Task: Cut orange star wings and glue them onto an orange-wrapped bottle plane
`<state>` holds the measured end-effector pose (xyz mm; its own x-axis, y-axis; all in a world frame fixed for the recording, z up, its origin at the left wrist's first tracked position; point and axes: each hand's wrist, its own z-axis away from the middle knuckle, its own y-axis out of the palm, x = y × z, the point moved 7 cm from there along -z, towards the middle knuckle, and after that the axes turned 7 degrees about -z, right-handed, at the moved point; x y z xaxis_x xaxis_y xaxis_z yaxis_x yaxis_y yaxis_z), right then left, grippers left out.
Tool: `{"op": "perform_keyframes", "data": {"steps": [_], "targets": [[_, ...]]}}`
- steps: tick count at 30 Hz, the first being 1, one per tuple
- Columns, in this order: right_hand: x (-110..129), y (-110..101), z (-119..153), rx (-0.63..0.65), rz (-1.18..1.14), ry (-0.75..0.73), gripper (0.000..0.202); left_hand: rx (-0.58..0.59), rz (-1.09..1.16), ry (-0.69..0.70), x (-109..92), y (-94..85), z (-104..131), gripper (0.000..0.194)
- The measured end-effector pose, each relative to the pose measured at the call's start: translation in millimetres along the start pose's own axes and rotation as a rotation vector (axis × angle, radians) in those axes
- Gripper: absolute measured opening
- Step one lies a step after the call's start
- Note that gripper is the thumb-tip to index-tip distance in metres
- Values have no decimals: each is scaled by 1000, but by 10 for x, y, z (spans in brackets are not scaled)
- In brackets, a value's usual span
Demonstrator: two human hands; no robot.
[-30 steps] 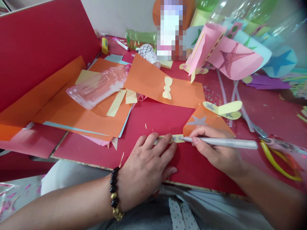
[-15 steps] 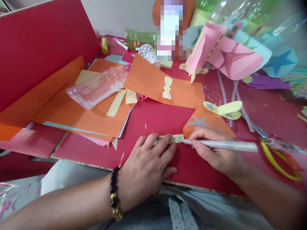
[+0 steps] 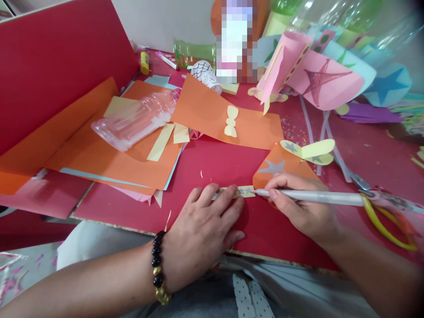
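My left hand lies flat with its fingers stretched over a narrow yellow paper strip, pressing it on the red tabletop; part of the strip is hidden under the fingers. Small grey stars are drawn along the strip. My right hand is closed around a white marker pen, its tip at the strip's right end. Just beyond the right hand lies an orange paper piece with a grey star, and a yellow paper shape with grey stars sits at its top edge.
Scissors with yellow handles lie at the right. A clear plastic bottle rests on orange sheets at the left. Farther back are a yellow bow-shaped cutout, a green bottle and pink paper-covered bottle crafts.
My right hand and the marker have shifted slightly to the right, the tip now nearer the strip's right end. The left hand has stayed in place.
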<state>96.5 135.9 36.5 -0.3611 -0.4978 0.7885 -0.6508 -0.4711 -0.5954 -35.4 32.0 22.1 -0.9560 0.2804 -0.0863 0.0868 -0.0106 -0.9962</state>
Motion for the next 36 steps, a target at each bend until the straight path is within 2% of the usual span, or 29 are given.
{"op": "perform_keyframes", "data": {"steps": [15,23,36], "targets": [[11,-5,-21,5,16,-17,13,-25,-6,-1,1,-3,3,46],[-22,-5,6,3,-59,-4,11,-22,-10,-1,2,7,2,47],[-6,-16,-12,-3,-5,-23,15,-30,-3,2,5,12,0,47]]}}
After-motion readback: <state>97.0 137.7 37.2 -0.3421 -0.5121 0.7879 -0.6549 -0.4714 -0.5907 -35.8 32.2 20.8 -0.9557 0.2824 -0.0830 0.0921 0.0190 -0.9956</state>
